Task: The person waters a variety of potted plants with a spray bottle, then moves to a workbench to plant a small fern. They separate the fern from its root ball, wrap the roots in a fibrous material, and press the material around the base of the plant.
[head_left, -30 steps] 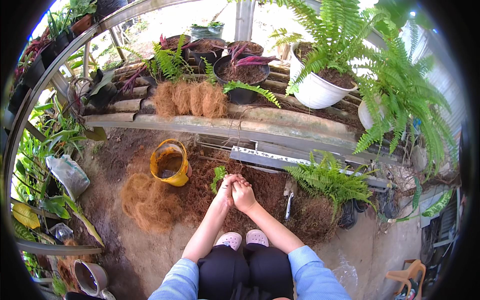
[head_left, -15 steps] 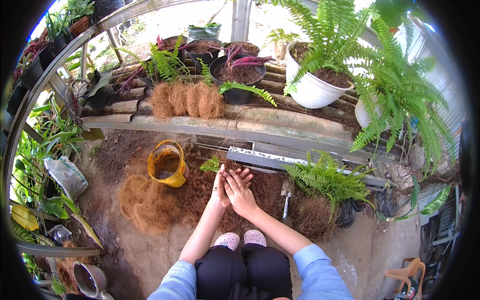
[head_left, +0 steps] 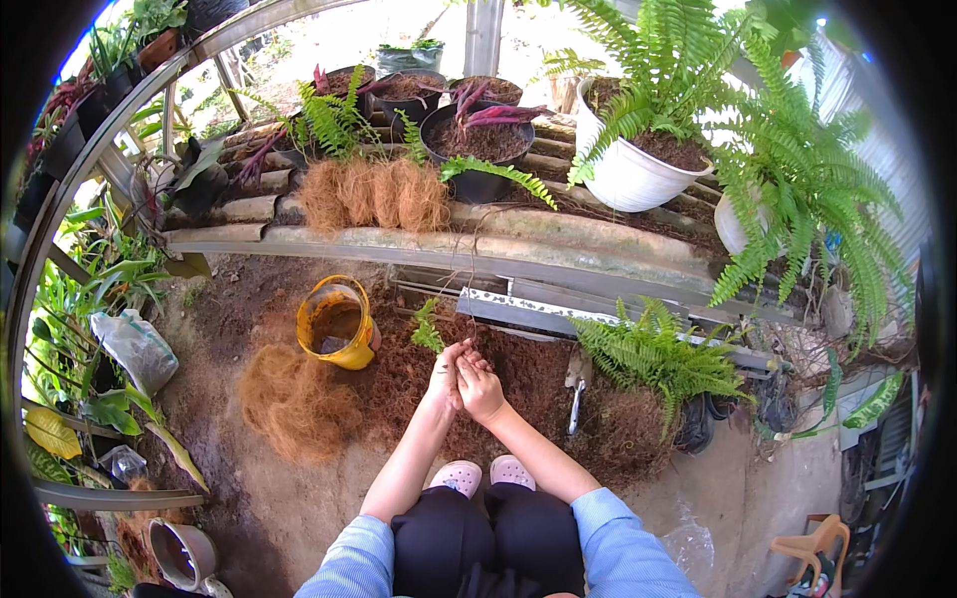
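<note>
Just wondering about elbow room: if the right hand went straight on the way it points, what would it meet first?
Most likely the left hand, which the right hand touches. Beyond it, the small green frond looks roughly in line, though depth is unclear.

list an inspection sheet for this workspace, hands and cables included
Surface: dirty floor with loose dark soil spread before the person.
Job's things: leafy sprig just beyond the left hand; yellow bucket; brown fiber heap; fern right of the soil.
Clutter: trowel beside the soil; plastic bag at far left.
Hands: left hand and right hand together; anything between them is hidden.
Cables: nothing seen.
Surroundings: shelf with potted plants; tan chair lower right.
</note>
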Demonstrator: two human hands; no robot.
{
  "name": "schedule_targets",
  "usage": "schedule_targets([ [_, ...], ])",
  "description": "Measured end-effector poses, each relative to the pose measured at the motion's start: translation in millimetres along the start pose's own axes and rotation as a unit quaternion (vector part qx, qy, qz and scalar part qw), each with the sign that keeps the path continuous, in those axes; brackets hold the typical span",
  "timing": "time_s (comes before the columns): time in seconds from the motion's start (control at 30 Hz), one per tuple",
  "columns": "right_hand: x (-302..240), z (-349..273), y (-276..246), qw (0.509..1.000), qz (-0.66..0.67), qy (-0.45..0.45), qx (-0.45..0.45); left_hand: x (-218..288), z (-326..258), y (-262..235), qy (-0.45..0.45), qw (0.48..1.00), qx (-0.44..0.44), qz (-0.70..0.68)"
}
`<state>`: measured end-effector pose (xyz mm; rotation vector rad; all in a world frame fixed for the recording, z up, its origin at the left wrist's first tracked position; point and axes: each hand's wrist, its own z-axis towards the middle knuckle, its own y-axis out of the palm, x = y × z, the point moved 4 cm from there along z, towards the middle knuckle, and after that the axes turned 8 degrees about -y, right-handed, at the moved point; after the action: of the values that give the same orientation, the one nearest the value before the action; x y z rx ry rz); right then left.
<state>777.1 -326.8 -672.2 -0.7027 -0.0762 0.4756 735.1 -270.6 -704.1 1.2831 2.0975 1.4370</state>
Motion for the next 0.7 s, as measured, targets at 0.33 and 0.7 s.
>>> schedule_targets([
  [0.33, 6, 5, -8, 0.999, 0.023, 0.003, -0.036, 1, -10, 26, 0.01, 0.998, -0.045, 0.031],
  [0.7, -2, 13, -22, 0.999, 0.017, 0.045, -0.018, 2, -18, 35, -0.025, 0.997, -0.075, 0.022],
])
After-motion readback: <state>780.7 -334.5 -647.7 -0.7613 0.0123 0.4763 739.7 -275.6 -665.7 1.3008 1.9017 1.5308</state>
